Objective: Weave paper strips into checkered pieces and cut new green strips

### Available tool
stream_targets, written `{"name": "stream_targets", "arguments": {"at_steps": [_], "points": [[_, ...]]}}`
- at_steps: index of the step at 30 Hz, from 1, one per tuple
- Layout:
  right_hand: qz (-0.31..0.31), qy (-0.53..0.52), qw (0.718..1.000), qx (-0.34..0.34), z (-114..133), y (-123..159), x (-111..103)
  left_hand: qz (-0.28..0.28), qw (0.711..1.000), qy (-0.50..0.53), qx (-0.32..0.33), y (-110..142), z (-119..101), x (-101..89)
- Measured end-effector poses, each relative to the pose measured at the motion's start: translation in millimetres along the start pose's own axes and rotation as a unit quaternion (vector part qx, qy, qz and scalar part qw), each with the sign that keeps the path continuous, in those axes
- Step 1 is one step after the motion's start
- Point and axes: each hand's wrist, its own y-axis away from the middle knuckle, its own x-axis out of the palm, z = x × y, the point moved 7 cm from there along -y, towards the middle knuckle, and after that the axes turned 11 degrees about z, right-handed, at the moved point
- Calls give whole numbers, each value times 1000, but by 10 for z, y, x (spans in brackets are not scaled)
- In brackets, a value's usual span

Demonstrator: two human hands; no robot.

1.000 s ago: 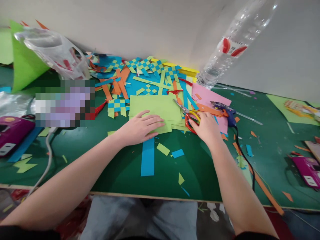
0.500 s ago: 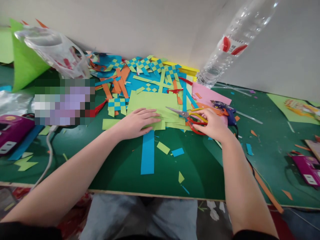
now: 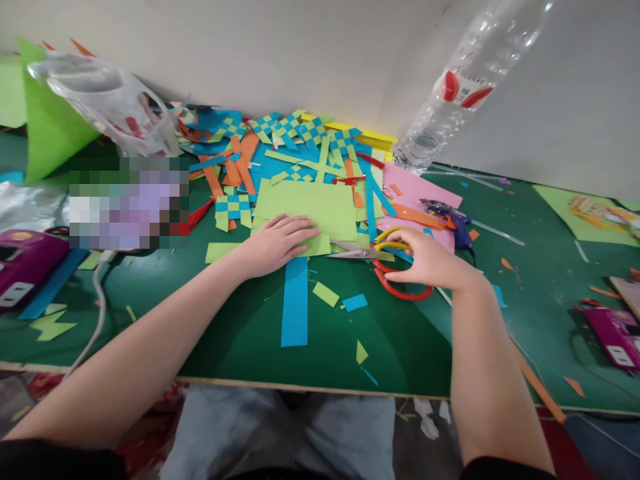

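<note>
One blue strip [image 3: 295,307] on green tbl [image 3: 400,360], far end at near edge of green sheets [image 3: 310,197]; green scrap [image 3: 326,295] + blue scrap [image 3: 355,303] to its R. R hand [image 3: 430,257] holds scissors [image 3: 369,253] by handles, loops apart, blades parted, pointing L, just by sheets' near edge. L hand [image 3: 280,241] flat on sheets, palm down, fingers extended, slightly spread. Beyond: blue/green woven pcs [image 3: 313,131] w/ orange strips [image 3: 245,172]. Farthest: clear bottle [image 3: 453,100] by wall [image 3: 300,60], R of these.
</note>
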Motion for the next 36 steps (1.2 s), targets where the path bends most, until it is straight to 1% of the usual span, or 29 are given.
{"name": "stream_targets", "arguments": {"at_steps": [4, 8, 12, 18, 21, 25, 30, 36], "points": [[1, -6, 1000, -27, 51, -35, 44, 1, 1000, 4, 2, -7, 9, 16], [-11, -16, 999, -51, 96, -27, 16, 0, 1000, -1, 7, -8, 13, 27], [-8, -15, 999, -45, 98, 0, -29, 5, 1000, -9, 9, -8, 5, 30], [-34, -10, 999, -23, 41, 34, -102, 6, 1000, -4, 7, -9, 23, 36], [-22, -6, 999, -23, 31, 17, -59, 4, 1000, -2, 9, -10, 29, 43], [-6, -13, 999, -40, 73, -22, 17, -3, 1000, 2, 11, -10, 16, 26], [-11, -3, 998, -69, 152, -53, 37, 10, 1000, -15, 7, -11, 5, 29], [-22, 11, 997, -76, 195, -55, 18, 14, 1000, -15, 2, -14, 14, 38]]}}
